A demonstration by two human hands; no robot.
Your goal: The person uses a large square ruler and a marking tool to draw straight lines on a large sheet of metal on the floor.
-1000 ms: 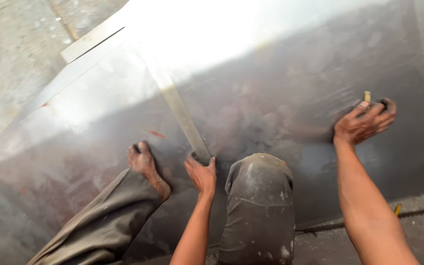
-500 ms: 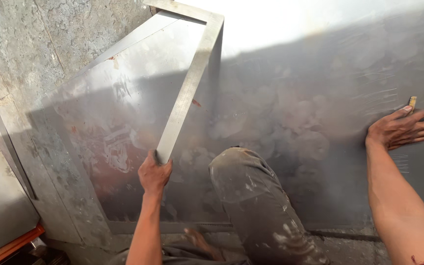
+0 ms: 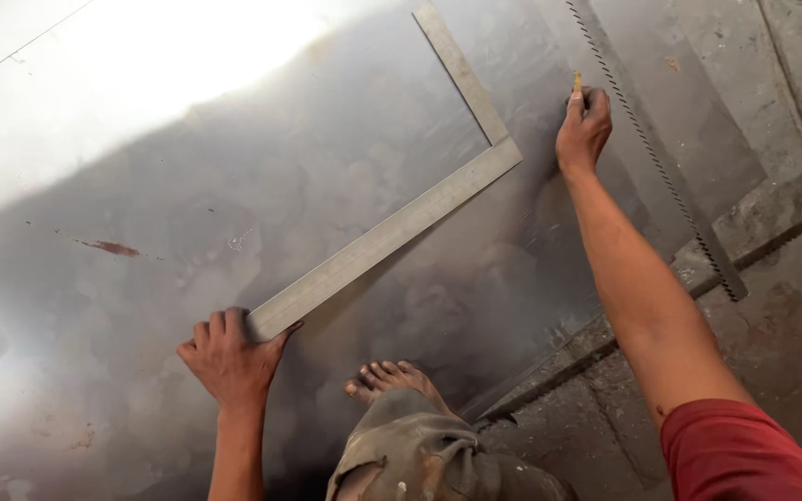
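Head view: there is one large metal sheet, one steel framing square, one small yellowish marker, one toothed strip like a saw blade, two hands and one bare foot.

The left hand grips the near end of the square's long arm, fingers curled over its edge and thumb under it. The square lies flat on the sheet, its long arm running from that hand up to a corner at the far right, its short arm going on toward the far edge. The right hand is loosely closed, pinching the marker between thumb and fingers, just right of the square's corner. The toothed strip lies further right, along the sheet's edge.

The sheet lies on a grey concrete floor, with glare at the far left and a reddish smear on its left part.

Half a second ago the square pointed nearly straight away, and the right hand rested flat and spread on the sheet, well away from it; now the square is swung across and the right hand is beside its corner.
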